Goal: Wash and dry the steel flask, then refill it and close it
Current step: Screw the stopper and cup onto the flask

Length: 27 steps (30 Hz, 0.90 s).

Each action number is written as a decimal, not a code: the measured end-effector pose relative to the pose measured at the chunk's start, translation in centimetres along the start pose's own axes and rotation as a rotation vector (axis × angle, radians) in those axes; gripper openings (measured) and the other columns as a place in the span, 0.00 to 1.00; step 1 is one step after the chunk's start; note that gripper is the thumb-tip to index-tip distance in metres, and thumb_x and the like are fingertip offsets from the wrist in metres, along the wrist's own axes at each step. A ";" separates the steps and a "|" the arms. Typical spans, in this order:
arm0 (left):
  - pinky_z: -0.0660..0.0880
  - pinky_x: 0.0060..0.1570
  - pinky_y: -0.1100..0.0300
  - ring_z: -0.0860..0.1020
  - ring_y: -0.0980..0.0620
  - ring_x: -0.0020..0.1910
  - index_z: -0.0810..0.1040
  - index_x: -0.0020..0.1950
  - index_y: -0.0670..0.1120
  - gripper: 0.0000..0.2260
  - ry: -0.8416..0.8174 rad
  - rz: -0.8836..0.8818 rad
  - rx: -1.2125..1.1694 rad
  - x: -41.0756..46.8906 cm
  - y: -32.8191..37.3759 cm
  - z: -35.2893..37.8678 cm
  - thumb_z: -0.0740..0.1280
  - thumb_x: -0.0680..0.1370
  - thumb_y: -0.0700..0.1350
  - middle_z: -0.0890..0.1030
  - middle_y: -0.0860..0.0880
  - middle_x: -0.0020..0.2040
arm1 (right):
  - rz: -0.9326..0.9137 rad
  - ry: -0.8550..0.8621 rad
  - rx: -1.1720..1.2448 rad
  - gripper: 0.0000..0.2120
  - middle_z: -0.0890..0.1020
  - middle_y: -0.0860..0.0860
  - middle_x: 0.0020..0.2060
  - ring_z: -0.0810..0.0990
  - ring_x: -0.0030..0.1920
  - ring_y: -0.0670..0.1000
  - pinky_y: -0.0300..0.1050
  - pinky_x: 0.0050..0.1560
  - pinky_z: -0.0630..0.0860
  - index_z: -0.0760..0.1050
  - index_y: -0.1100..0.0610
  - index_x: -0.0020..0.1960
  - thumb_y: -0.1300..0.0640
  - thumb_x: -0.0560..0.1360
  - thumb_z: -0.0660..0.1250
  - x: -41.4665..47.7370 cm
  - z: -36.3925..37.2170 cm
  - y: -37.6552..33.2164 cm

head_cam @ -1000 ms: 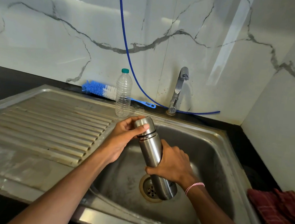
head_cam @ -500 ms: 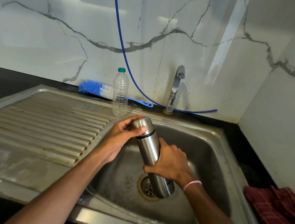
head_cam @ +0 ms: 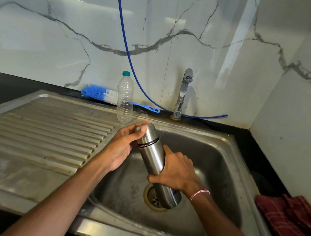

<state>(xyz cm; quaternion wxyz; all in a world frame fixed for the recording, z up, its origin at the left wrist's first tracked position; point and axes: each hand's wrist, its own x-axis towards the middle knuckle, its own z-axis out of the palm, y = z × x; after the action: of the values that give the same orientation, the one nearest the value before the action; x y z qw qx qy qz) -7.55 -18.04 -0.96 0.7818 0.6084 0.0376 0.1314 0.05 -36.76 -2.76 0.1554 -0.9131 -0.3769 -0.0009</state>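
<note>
A steel flask [head_cam: 152, 155] with its cap on is tilted over the sink basin [head_cam: 212, 159], its base above the drain [head_cam: 153, 199]. My right hand [head_cam: 176, 170] grips the flask's body around the middle. My left hand [head_cam: 124, 145] holds the cap at the top, thumb and fingertips curled on it. The tap [head_cam: 183, 94] stands behind the basin with no water running. A clear plastic bottle [head_cam: 125, 98] with a green cap stands on the sink's back rim.
A blue and white bottle brush [head_cam: 101, 95] lies along the wall behind the bottle. A thin blue hose [head_cam: 129, 60] hangs down the marble wall. The ribbed draining board [head_cam: 43, 133] spreads to the left. A red checked cloth [head_cam: 289, 223] lies on the counter at right.
The flask has shifted slightly while both hands stay on it. My left hand's fingers have moved around the cap.
</note>
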 end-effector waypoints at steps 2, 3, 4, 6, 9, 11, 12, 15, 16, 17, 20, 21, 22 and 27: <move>0.72 0.60 0.54 0.77 0.48 0.60 0.80 0.68 0.49 0.23 0.006 0.010 -0.040 0.2 0.0 -0.2 0.75 0.73 0.49 0.83 0.46 0.62 | 0.002 0.006 0.001 0.37 0.82 0.45 0.47 0.81 0.45 0.50 0.48 0.49 0.81 0.68 0.46 0.61 0.31 0.60 0.76 0.0 0.0 0.0; 0.71 0.62 0.52 0.77 0.47 0.61 0.79 0.70 0.48 0.25 0.001 0.004 -0.087 0.3 0.0 -0.4 0.73 0.73 0.45 0.82 0.44 0.64 | 0.008 0.012 0.005 0.37 0.82 0.45 0.47 0.82 0.45 0.51 0.49 0.49 0.81 0.68 0.46 0.61 0.30 0.59 0.75 0.0 0.1 0.1; 0.69 0.65 0.51 0.76 0.46 0.62 0.77 0.72 0.48 0.27 -0.011 -0.011 -0.144 0.4 0.0 -0.6 0.72 0.73 0.43 0.80 0.41 0.67 | 0.015 0.013 0.008 0.38 0.82 0.46 0.47 0.82 0.45 0.51 0.50 0.50 0.82 0.68 0.46 0.61 0.29 0.58 0.74 0.1 0.1 0.1; 0.65 0.72 0.46 0.74 0.40 0.66 0.74 0.74 0.48 0.30 -0.041 -0.036 -0.231 0.3 0.1 -0.9 0.70 0.71 0.42 0.76 0.36 0.71 | 0.013 0.015 0.009 0.39 0.82 0.46 0.47 0.82 0.45 0.52 0.52 0.50 0.83 0.68 0.46 0.61 0.28 0.56 0.72 0.1 0.1 0.2; 0.62 0.77 0.42 0.73 0.38 0.71 0.73 0.75 0.46 0.37 -0.045 -0.043 -0.257 0.3 -0.1 -0.6 0.78 0.67 0.48 0.76 0.36 0.70 | 0.000 0.017 -0.007 0.38 0.82 0.45 0.47 0.82 0.44 0.51 0.50 0.50 0.81 0.68 0.46 0.61 0.29 0.58 0.74 0.0 0.1 0.1; 0.67 0.72 0.47 0.76 0.44 0.66 0.75 0.73 0.47 0.44 0.019 -0.043 -0.196 0.2 0.0 0.0 0.84 0.60 0.57 0.80 0.43 0.66 | 0.006 0.031 -0.016 0.36 0.82 0.46 0.46 0.81 0.44 0.52 0.48 0.48 0.80 0.69 0.46 0.60 0.31 0.59 0.75 -0.1 0.0 -0.1; 0.70 0.69 0.49 0.76 0.47 0.64 0.75 0.73 0.47 0.47 0.049 -0.040 -0.168 0.2 0.0 0.3 0.85 0.57 0.59 0.82 0.46 0.63 | 0.007 0.032 -0.017 0.36 0.82 0.46 0.46 0.81 0.44 0.52 0.48 0.48 0.80 0.69 0.46 0.60 0.31 0.59 0.75 -0.1 -0.1 -0.2; 0.72 0.65 0.51 0.77 0.47 0.62 0.74 0.72 0.49 0.48 0.093 -0.026 -0.159 0.3 -0.1 0.3 0.87 0.54 0.57 0.83 0.47 0.61 | -0.004 0.016 0.002 0.37 0.82 0.45 0.47 0.81 0.45 0.51 0.48 0.49 0.80 0.69 0.46 0.62 0.32 0.61 0.76 -0.2 -0.2 -0.2; 0.71 0.67 0.50 0.77 0.46 0.62 0.74 0.73 0.49 0.46 0.091 -0.027 -0.177 0.4 -0.1 0.1 0.86 0.56 0.53 0.83 0.46 0.62 | -0.006 0.016 0.006 0.37 0.82 0.45 0.48 0.81 0.45 0.50 0.47 0.49 0.80 0.69 0.46 0.62 0.32 0.61 0.77 -0.2 -0.3 -0.1; 0.69 0.69 0.48 0.77 0.43 0.64 0.73 0.73 0.49 0.43 0.073 -0.028 -0.200 0.4 0.0 0.0 0.83 0.60 0.49 0.83 0.44 0.63 | -0.007 0.018 0.007 0.37 0.82 0.46 0.48 0.81 0.45 0.50 0.47 0.50 0.80 0.69 0.46 0.62 0.32 0.61 0.77 -0.2 -0.3 -0.1; 0.64 0.74 0.43 0.73 0.37 0.70 0.68 0.76 0.47 0.36 -0.015 -0.028 -0.237 0.4 -0.1 -0.4 0.72 0.68 0.42 0.80 0.37 0.67 | -0.004 0.028 -0.007 0.37 0.82 0.46 0.48 0.81 0.45 0.51 0.47 0.49 0.79 0.69 0.46 0.63 0.32 0.61 0.77 -0.3 -0.3 0.0; 0.64 0.74 0.43 0.74 0.38 0.70 0.68 0.77 0.47 0.37 -0.022 -0.024 -0.239 0.3 -0.2 -0.4 0.73 0.68 0.43 0.80 0.37 0.67 | -0.004 0.031 -0.010 0.37 0.82 0.46 0.48 0.81 0.45 0.51 0.47 0.49 0.80 0.69 0.46 0.62 0.32 0.61 0.76 -0.3 -0.2 0.0; 0.65 0.73 0.45 0.75 0.40 0.67 0.69 0.76 0.48 0.39 -0.002 -0.025 -0.229 0.2 -0.1 -0.3 0.78 0.66 0.47 0.80 0.40 0.67 | -0.004 0.029 -0.007 0.37 0.82 0.46 0.48 0.81 0.45 0.51 0.48 0.49 0.80 0.69 0.46 0.62 0.32 0.60 0.76 -0.2 -0.2 -0.1; 0.75 0.63 0.52 0.80 0.49 0.59 0.74 0.72 0.53 0.41 0.128 -0.032 -0.073 0.4 -0.3 0.4 0.84 0.61 0.55 0.80 0.40 0.65 | 0.000 0.024 0.007 0.37 0.82 0.46 0.48 0.82 0.45 0.51 0.48 0.50 0.81 0.69 0.47 0.62 0.31 0.60 0.76 -0.1 -0.1 -0.1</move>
<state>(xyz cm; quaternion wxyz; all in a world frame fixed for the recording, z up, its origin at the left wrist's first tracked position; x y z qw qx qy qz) -7.04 -18.42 -1.11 0.8015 0.5691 0.0922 0.1588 -0.07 -36.85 -2.65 0.1629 -0.9124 -0.3752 -0.0106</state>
